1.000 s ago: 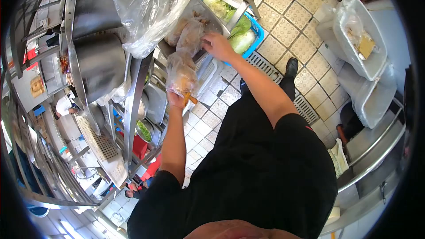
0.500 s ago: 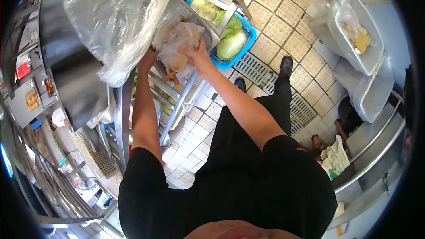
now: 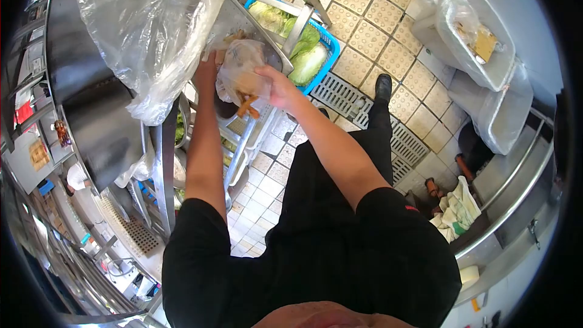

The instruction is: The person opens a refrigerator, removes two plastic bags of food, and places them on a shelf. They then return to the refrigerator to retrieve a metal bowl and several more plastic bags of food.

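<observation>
A large crumpled clear plastic sheet (image 3: 146,30) hangs over the steel rack (image 3: 167,164). Beside it, the left hand (image 3: 206,70) and the right hand (image 3: 276,88) both clasp a small clear plastic bag of brownish food (image 3: 243,76) above the rack's metal tray (image 3: 255,30). Further right, a blue plastic basket of green cabbages (image 3: 303,54) sits on the tiled floor.

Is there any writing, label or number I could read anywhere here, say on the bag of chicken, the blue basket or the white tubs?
None can be read.
Bag of chicken, held by both hands: clear plastic, no print visible.
Blue basket of cabbages: no lettering visible.
White tubs: a yellowish packet lies inside one; any print is too blurred.
Red and yellow patches at the left edge: too small and blurred to read.
</observation>
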The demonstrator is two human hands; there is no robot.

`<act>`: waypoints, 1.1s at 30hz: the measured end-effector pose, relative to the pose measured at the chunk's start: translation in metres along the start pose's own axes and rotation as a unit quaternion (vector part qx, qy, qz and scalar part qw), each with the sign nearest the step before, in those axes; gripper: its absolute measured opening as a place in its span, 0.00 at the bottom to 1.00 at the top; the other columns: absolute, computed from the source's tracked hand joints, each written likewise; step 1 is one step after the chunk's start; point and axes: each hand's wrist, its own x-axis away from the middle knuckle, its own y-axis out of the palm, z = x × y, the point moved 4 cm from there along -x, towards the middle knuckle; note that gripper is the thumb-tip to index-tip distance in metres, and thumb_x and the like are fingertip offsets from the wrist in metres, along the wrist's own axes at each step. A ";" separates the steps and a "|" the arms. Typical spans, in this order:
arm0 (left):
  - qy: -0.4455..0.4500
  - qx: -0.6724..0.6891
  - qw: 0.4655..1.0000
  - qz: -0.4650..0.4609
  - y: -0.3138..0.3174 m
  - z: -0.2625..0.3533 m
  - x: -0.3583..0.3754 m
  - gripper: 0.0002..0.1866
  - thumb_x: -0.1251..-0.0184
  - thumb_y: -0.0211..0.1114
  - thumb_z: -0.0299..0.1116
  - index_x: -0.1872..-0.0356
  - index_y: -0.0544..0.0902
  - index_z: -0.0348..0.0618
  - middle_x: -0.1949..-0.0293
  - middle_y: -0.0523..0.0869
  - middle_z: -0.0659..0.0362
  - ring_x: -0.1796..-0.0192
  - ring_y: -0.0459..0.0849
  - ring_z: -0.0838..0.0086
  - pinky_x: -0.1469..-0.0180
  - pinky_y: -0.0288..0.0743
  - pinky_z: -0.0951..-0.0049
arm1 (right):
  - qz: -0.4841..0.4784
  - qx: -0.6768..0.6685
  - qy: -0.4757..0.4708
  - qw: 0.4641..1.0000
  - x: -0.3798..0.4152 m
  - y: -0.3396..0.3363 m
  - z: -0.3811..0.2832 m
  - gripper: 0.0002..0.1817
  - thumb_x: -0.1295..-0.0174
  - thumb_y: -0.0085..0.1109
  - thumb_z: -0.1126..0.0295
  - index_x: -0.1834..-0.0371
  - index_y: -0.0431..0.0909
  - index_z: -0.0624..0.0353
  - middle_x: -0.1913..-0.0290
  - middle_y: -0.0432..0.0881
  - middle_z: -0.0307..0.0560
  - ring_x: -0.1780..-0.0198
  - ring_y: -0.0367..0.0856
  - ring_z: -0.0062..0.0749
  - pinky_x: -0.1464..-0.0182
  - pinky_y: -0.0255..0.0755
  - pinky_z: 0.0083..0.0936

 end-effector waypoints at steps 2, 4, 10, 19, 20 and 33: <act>-0.115 0.016 0.993 0.014 -0.020 0.019 0.025 0.18 0.38 0.62 0.39 0.53 0.80 0.35 0.58 0.83 0.49 0.52 0.81 0.60 0.48 0.72 0.67 | 0.002 0.039 0.020 0.999 0.025 0.004 -0.011 0.46 0.51 0.66 0.65 0.29 0.51 0.56 0.39 0.69 0.46 0.41 0.71 0.37 0.40 0.68 0.35; -0.141 0.075 0.976 -0.147 0.009 -0.025 0.055 0.23 0.42 0.65 0.36 0.47 0.77 0.34 0.49 0.78 0.46 0.45 0.76 0.59 0.42 0.68 0.68 | -0.041 0.083 0.024 0.995 0.037 -0.021 -0.022 0.49 0.55 0.68 0.65 0.28 0.51 0.56 0.37 0.67 0.46 0.38 0.69 0.36 0.36 0.63 0.36; -0.001 -0.075 0.972 -0.224 0.010 -0.006 0.088 0.55 0.65 0.80 0.45 0.33 0.58 0.39 0.39 0.71 0.46 0.38 0.70 0.52 0.41 0.68 0.59 | -0.059 0.151 0.009 0.987 0.156 -0.037 -0.073 0.54 0.62 0.71 0.62 0.28 0.51 0.56 0.35 0.65 0.47 0.36 0.66 0.36 0.33 0.59 0.34; -0.215 0.175 0.888 -0.367 0.028 -0.034 0.057 0.44 0.64 0.79 0.36 0.41 0.67 0.38 0.52 0.81 0.53 0.52 0.81 0.64 0.50 0.74 0.65 | 0.085 0.015 -0.043 0.995 0.268 -0.116 -0.076 0.39 0.58 0.68 0.60 0.40 0.68 0.66 0.48 0.79 0.53 0.50 0.79 0.43 0.43 0.71 0.40; -0.275 0.200 0.864 -0.371 0.020 -0.028 0.059 0.43 0.63 0.78 0.35 0.41 0.67 0.39 0.52 0.81 0.54 0.53 0.81 0.65 0.50 0.74 0.65 | 0.098 0.011 -0.054 0.994 0.275 -0.121 -0.075 0.39 0.58 0.67 0.60 0.40 0.68 0.66 0.48 0.79 0.53 0.50 0.79 0.43 0.43 0.71 0.40; -0.424 0.609 0.606 -0.287 -0.020 -0.035 0.095 0.28 0.49 0.60 0.35 0.43 0.71 0.39 0.48 0.80 0.53 0.47 0.80 0.59 0.42 0.72 0.56 | 0.084 0.019 -0.108 0.990 0.322 -0.081 -0.122 0.39 0.60 0.65 0.61 0.41 0.68 0.67 0.48 0.78 0.54 0.49 0.78 0.46 0.43 0.71 0.39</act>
